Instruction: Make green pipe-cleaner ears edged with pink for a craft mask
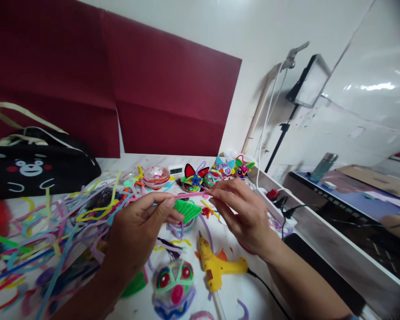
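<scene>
My left hand pinches a green triangular piece made of ridged, fuzzy rows, like pipe cleaners laid side by side. A pink pipe cleaner runs along its top edge, and the fingertips of my right hand close on the far end. Below my hands lies a yellow glue gun with a clear glue stick in its back. Left of it sits a clear ball decorated as a face, with red eyes and a pink nose. A second green piece lies partly behind my left forearm.
Loose pipe cleaners are heaped at left, before a black bag. Several finished decorated balls stand at the back, near a small digital clock. A power strip with cables and a lamp are at right.
</scene>
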Tool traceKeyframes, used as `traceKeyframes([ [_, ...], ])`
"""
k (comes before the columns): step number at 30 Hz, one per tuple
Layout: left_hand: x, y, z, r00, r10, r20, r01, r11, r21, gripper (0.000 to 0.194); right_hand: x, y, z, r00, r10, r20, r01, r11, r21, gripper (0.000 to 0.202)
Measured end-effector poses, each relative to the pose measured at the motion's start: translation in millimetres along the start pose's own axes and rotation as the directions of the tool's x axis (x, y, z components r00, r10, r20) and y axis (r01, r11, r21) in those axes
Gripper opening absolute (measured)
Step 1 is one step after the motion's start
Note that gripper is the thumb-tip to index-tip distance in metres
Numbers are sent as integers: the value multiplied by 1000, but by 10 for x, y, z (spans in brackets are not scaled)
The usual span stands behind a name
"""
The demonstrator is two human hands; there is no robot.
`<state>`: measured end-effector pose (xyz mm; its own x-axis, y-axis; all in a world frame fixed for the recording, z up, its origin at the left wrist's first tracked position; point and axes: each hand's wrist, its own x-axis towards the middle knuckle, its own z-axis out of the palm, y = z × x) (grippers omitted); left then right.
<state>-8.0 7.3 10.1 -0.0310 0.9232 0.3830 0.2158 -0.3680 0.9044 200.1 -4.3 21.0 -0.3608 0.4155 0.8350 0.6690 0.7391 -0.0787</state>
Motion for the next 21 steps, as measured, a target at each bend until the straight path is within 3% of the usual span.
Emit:
traceKeyframes([
  [5, 5, -9, 18, 1000, -26, -2, 26, 999, -20, 17, -67, 56, 101, 999, -5, -41, 8, 997, 78, 17],
  [13, 8, -18, 43, 997, -65, -51, 61, 995, -82, 15, -95, 57, 152, 997, 48, 67, -58, 986, 154, 15],
  [21, 33, -120, 42, 993, -114, -38, 107, 982, -157, 19, -85, 60, 169, 995, 45, 94, -61, 982, 176, 17],
])
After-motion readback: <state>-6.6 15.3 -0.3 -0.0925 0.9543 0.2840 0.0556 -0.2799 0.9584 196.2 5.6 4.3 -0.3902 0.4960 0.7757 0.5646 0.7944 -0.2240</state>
